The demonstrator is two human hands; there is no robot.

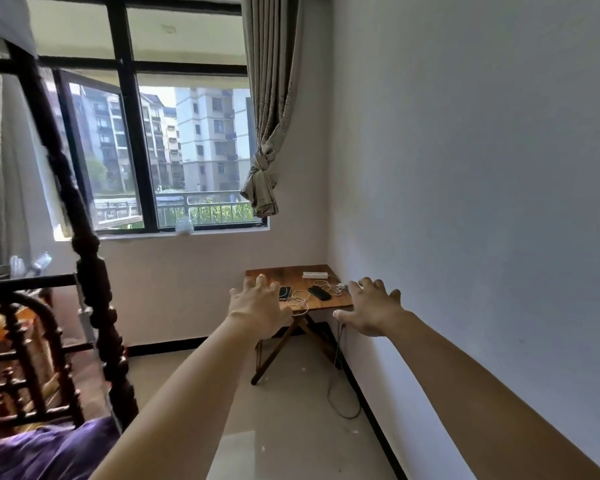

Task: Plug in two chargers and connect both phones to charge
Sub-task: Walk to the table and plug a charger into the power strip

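While both arms stretch forward, the left hand (257, 303) and right hand (371, 310) are apart, fingers spread, holding nothing. Behind them, right of the middle of the frame, a small wooden table (278, 271) holds 2 dark phones, the left phone (284, 292) and the right phone (319, 292), with white cables (300, 301) and a white power strip (315, 274). A tiny white block (341, 286) may be a charger

1. There's the left forearm (187, 393): long, slim, bare all the way along.
2. Now the right forearm (482, 382), same story, bare and lean.
3. And the left hand (257, 303) and right hand (373, 308): both bare, fingers slender, knuckles showing.
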